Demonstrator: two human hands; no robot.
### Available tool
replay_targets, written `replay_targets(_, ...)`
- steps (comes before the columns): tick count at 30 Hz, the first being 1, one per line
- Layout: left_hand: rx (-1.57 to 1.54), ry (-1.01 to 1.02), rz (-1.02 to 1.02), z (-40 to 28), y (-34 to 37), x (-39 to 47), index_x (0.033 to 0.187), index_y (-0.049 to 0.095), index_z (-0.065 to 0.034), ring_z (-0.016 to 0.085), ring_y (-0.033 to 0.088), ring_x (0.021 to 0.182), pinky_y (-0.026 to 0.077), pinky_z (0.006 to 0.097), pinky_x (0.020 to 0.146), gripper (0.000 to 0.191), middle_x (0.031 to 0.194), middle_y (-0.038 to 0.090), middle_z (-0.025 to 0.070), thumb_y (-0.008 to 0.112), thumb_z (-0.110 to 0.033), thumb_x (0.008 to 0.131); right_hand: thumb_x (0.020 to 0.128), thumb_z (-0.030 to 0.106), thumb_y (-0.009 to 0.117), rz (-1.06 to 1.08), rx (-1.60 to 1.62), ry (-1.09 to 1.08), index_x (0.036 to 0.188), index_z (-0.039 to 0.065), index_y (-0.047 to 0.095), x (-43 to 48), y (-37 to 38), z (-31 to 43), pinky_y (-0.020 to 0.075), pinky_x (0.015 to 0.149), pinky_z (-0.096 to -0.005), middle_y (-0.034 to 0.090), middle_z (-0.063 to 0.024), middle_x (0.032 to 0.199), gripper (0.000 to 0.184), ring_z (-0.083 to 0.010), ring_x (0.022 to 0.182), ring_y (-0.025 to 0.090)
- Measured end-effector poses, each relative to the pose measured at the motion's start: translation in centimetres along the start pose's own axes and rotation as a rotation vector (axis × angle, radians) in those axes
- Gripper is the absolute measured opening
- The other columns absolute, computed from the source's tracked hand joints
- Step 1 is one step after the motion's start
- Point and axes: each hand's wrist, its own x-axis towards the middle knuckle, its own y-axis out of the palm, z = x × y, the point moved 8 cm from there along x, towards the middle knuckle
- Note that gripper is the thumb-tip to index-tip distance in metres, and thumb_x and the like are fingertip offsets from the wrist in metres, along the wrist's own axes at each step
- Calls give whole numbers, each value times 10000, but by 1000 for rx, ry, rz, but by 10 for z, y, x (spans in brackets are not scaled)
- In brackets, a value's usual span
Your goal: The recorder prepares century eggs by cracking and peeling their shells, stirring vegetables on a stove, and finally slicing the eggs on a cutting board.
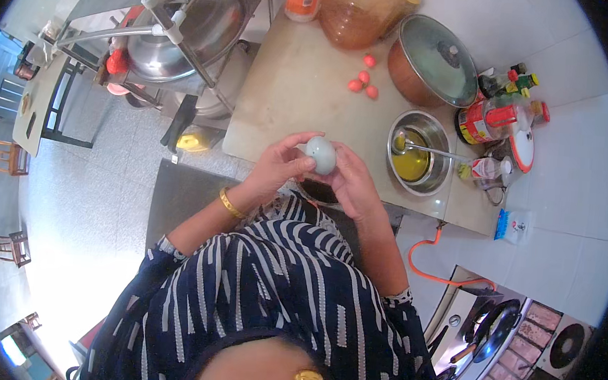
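Note:
Just in front of the counter's near edge, both my hands hold one pale bluish-green egg (321, 155). My left hand (285, 161) grips it from the left, with the thumb across its lower side. The fingers of my right hand (352, 179) rest against its right side. On the countertop (302, 77) beyond lie several small red fruits, perhaps cherry tomatoes (363, 77). To the right stands a steel bowl (393, 167) with yellow liquid (410, 165) and a metal ladle (435, 151) in it. Below my hands a dark round opening is partly hidden.
A lidded pot (417, 73), seasoning bottles (513, 83) and a large jar (483, 121) stand along the wall. At left is a metal rack (186, 55) with a big steel basin (154, 52). An orange hose (411, 252) runs to a gas stove (457, 320) at lower right.

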Motion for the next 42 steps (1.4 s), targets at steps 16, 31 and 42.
replay_targets(16, -127, 112, -24, -19, 4, -11, 1217, 492, -25, 143, 540, 1006, 465, 301, 853, 447, 1089, 569, 60, 644, -119, 807, 649, 58, 694, -274, -893, -627, 1062, 28, 553, -34, 36, 66, 445, 846, -349, 535, -143, 1064, 438, -282, 1007, 536)
replay_targets(31, -107, 154, -6, -31, 16, -11, 1221, 491, -2, 134, 555, 967, 464, 270, 846, 439, 1062, 581, 65, 623, -43, 804, 645, 55, 713, -292, -1087, -703, 1073, 58, 576, -49, 43, 77, 434, 875, -350, 552, -141, 1089, 449, -284, 1019, 545)
replay_targets(42, -28, 165, 26, -39, 21, -17, 1249, 472, -5, 135, 551, 993, 458, 275, 870, 431, 1100, 574, 80, 585, -45, 836, 650, 24, 675, -233, -859, -607, 1123, 47, 548, -44, 30, 65, 448, 878, -343, 556, -142, 1121, 490, -269, 1038, 550)
